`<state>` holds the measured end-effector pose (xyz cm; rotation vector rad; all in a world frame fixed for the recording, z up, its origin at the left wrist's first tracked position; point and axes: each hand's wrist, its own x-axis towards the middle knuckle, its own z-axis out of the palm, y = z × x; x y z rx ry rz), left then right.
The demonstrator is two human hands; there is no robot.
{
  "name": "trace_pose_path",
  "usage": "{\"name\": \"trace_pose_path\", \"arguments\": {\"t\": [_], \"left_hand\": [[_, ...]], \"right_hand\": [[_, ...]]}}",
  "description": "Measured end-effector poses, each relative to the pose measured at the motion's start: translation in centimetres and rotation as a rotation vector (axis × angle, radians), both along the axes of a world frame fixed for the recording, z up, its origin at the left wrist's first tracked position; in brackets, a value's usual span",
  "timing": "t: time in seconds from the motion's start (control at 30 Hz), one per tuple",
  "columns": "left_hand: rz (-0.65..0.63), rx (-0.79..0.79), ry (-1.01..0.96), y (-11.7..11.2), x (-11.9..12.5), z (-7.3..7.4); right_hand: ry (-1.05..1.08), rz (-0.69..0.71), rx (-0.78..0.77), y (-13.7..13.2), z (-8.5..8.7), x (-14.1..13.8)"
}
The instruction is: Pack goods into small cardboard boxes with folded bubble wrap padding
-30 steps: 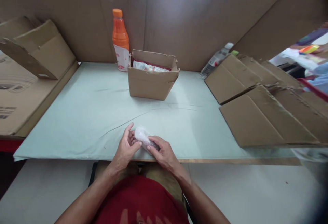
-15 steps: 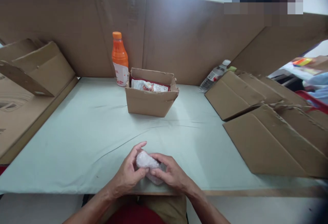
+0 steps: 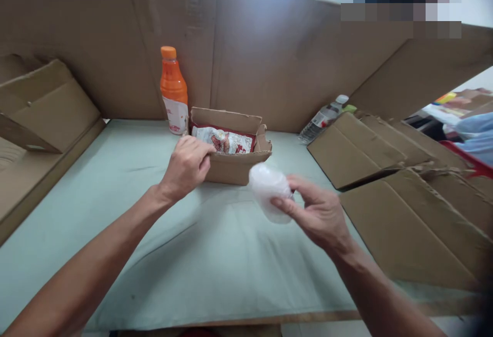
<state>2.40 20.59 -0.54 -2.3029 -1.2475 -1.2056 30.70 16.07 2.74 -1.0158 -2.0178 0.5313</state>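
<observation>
An open cardboard box [image 3: 231, 170] stands at the middle of the table, with a printed food packet [image 3: 227, 140] in white and red inside it. My left hand [image 3: 187, 162] is closed on the box's near left edge, its fingers curled over the rim. In my right hand [image 3: 316, 208], between thumb and fingers, is a bundle in bubble wrap [image 3: 269, 190], raised above the cloth just in front of the box's right side. What the wrap encloses is hidden, and the bundle is somewhat blurred.
An orange drink bottle [image 3: 174, 90] stands behind the box to the left. A clear bottle [image 3: 323, 120] leans at the right by several folded cardboard boxes [image 3: 408, 224]. More cardboard [image 3: 50, 100] lies at the left, and a tall cardboard wall [image 3: 269, 54] closes off the back.
My hands have parted and moved forward from the table's front edge. The left has taken hold of the box's rim; the right has carried the wrapped bundle up toward the box.
</observation>
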Motion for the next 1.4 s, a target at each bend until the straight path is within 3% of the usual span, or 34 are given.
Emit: {"name": "trace_pose_path", "arguments": {"t": [0.07, 0.13, 0.23, 0.3, 0.4, 0.5, 0.6, 0.8, 0.9, 1.0, 1.07, 1.13, 1.17, 1.23, 1.3, 1.4], "left_hand": [[-0.091, 0.024, 0.020, -2.1, 0.0, -0.3], [-0.149, 0.005, 0.031, -5.6, -0.1, -0.3], [-0.166, -0.076, 0.015, -11.6, -0.1, -0.1], [-0.172, -0.119, -0.009, -14.9, -0.1, 0.1], [-0.163, -0.169, -0.013, -17.5, -0.1, 0.1], [-0.122, -0.173, -0.003, -18.0, 0.0, 0.0], [-0.099, -0.158, -0.031, -17.6, 0.2, 0.0], [-0.080, -0.141, -0.014, -17.1, 0.4, 0.0], [-0.034, -0.120, -0.020, -17.5, 0.4, 0.0], [0.083, -0.039, -0.128, -18.0, -0.2, -0.6], [0.167, -0.028, -0.256, -18.3, -1.1, -1.7], [0.214, -0.153, -0.394, -18.3, -2.1, -3.5], [0.222, -0.262, -0.457, -18.3, -2.6, -4.5], [0.197, -0.494, -0.563, -18.2, -3.4, -6.8], [0.139, -0.644, -0.662, -18.1, -3.9, -8.7], [0.066, -0.738, -0.828, -17.2, -4.1, -9.9]], "right_hand": [[-0.018, -0.071, 0.061, 0.6, 2.1, -0.2], [-0.061, -0.094, 0.124, 1.0, 4.3, -0.6], [-0.179, -0.002, 0.176, 1.3, 6.8, -2.1], [-0.330, 0.130, 0.158, 1.5, 7.3, -3.9], [-0.663, 0.299, 0.124, 1.7, 6.0, -7.5], [-0.952, 0.357, 0.130, 1.7, 3.5, -10.7], [-1.074, 0.460, 0.071, 2.1, 1.4, -12.4], [-0.996, 0.558, -0.016, 2.5, -0.8, -13.7], [-0.899, 0.530, 0.032, 2.2, -0.2, -13.9], [-0.781, 0.379, 0.070, 1.7, 2.7, -11.0], [-0.634, 0.185, 0.098, 0.8, 4.8, -6.8], [-0.430, -0.093, 0.125, -0.7, 5.1, -1.5], [-0.342, -0.220, 0.120, -1.6, 4.3, 0.9], [-0.195, -0.402, -0.017, -3.4, 0.9, 4.4], [-0.104, -0.365, -0.159, -4.9, -3.7, 4.9], [-0.025, -0.190, -0.263, -5.9, -9.1, 0.9]]}}
